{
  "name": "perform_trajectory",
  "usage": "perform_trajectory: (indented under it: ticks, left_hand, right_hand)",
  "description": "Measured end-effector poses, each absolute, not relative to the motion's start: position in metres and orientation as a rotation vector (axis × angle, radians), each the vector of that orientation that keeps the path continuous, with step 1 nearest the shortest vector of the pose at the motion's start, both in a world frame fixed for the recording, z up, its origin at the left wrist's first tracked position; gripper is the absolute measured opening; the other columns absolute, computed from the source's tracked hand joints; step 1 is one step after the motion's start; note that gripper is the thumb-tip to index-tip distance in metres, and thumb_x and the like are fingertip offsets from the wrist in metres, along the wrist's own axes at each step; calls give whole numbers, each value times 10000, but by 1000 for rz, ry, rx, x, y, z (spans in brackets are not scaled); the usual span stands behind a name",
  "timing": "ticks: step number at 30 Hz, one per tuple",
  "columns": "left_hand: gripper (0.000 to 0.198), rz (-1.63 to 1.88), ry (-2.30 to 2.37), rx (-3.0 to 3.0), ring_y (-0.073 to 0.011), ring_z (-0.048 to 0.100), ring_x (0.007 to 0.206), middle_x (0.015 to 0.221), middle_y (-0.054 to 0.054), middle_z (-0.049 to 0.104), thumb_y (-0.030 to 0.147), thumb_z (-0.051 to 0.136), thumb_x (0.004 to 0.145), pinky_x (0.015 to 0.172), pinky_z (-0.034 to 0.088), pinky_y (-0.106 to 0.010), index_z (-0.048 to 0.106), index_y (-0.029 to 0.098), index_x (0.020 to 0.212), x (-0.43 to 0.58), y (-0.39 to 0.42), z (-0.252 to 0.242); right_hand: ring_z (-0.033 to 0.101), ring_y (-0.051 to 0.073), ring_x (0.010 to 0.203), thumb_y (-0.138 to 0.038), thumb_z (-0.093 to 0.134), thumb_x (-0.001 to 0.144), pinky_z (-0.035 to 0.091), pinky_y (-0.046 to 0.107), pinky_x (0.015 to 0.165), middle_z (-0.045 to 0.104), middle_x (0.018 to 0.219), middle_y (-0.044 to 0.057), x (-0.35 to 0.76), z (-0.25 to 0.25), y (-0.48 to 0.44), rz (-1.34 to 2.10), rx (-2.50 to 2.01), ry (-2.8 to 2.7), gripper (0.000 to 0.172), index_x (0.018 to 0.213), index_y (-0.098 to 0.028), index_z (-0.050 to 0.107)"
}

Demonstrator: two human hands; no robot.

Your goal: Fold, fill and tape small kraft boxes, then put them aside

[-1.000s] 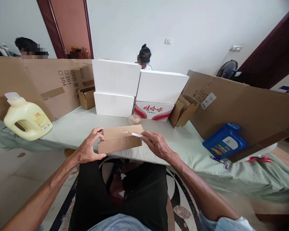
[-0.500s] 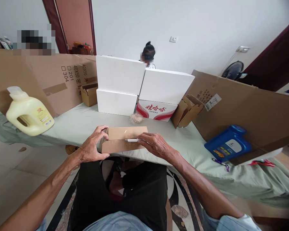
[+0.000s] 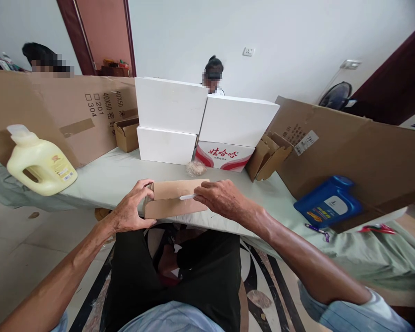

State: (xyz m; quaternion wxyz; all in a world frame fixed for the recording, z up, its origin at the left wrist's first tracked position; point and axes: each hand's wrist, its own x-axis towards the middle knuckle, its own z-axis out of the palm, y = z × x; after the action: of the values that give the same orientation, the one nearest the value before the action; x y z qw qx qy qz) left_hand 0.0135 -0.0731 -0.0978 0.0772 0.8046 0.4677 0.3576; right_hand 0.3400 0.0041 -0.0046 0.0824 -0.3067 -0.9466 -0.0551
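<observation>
A small brown cardboard box (image 3: 173,210) lies near the front edge of the cloth-covered table, its two top flaps meeting along a lengthwise seam. Around its left end my left hand (image 3: 133,207) is gripping, fingers at the far corner and thumb at the near one. My right hand (image 3: 219,198) is closed on a slim, whitish, blade-like tool (image 3: 187,197), which sits at the seam near the middle. The fingers cover most of that tool, so its exact kind is unclear. Behind the box is a clear plastic-wrapped bundle (image 3: 195,168).
White boxes (image 3: 171,108) are stacked behind, flanked by open brown cartons (image 3: 268,157). Large cardboard panels (image 3: 359,161) stand on both sides. A pale yellow jug (image 3: 43,161) is left; a blue bottle (image 3: 328,203) and purple pen-like item (image 3: 317,232) are right. Two people sit beyond.
My right hand has shifted slightly left and up along the box seam with the tool, and its wrist is raised. My left hand keeps its hold on the box end.
</observation>
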Motion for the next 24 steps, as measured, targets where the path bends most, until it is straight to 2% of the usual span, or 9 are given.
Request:
perform_trajectory:
  ticks: [7, 11, 14, 16, 18, 22, 24]
  left_hand:
    - [508, 1089, 1412, 2427, -368, 533, 1496, 1559, -188, 513, 308, 870, 709, 1157, 547, -475, 561, 247, 1107, 9, -67, -106]
    - [504, 1136, 1435, 2402, -361, 530, 1501, 1570, -184, 509, 309, 860, 713, 1176, 529, -476, 547, 252, 1103, 5, -66, -115]
    - [507, 1138, 1446, 2384, -365, 521, 1518, 1600, -180, 501, 325, 859, 734, 1189, 521, -490, 554, 256, 1132, 2, -67, -119]
    - [514, 1149, 1444, 2372, -371, 528, 1518, 1621, -175, 496, 334, 869, 738, 1194, 522, -502, 561, 258, 1142, 1, -67, -119]
    - [524, 1163, 1433, 2360, -376, 542, 1509, 1650, -175, 483, 335, 882, 735, 1201, 521, -517, 570, 258, 1148, 1, -66, -120]
    - [514, 1188, 1409, 2339, -384, 547, 1511, 1686, -182, 469, 318, 893, 726, 1228, 502, -551, 589, 252, 1135, 1, -66, -120]
    - [494, 1200, 1401, 2332, -386, 545, 1516, 1689, -186, 472, 306, 893, 721, 1238, 496, -558, 597, 247, 1113, 3, -66, -120]
  right_hand:
    - [529, 150, 669, -374, 502, 1166, 200, 335, 653, 693, 822, 80, 355, 0, 14, -256, -946, -2804, 387, 893, -200, 713]
    - [549, 162, 675, -473, 515, 1154, 207, 322, 651, 703, 812, 82, 394, 4, 32, -218, -1045, -2737, 460, 838, -201, 709]
    - [589, 182, 728, -575, 496, 1140, 294, 315, 675, 728, 881, 64, 422, -7, 40, 31, -967, -2613, 455, 985, -231, 750]
    - [588, 191, 739, -608, 463, 1134, 355, 316, 701, 719, 886, 56, 439, -34, 43, 156, -1011, -2451, 472, 1052, -231, 735]
    - [579, 207, 738, -603, 447, 1119, 393, 324, 708, 692, 844, 56, 454, -77, 46, 201, -1175, -2284, 470, 1002, -221, 695]
    - [648, 274, 915, -477, 462, 1081, 501, 372, 844, 727, 969, 121, 481, -171, 50, 130, -1546, -2131, 345, 929, -229, 649]
    - [655, 308, 970, -436, 489, 1063, 523, 411, 896, 720, 977, 153, 489, -201, 53, 99, -1592, -2102, 313, 907, -223, 657]
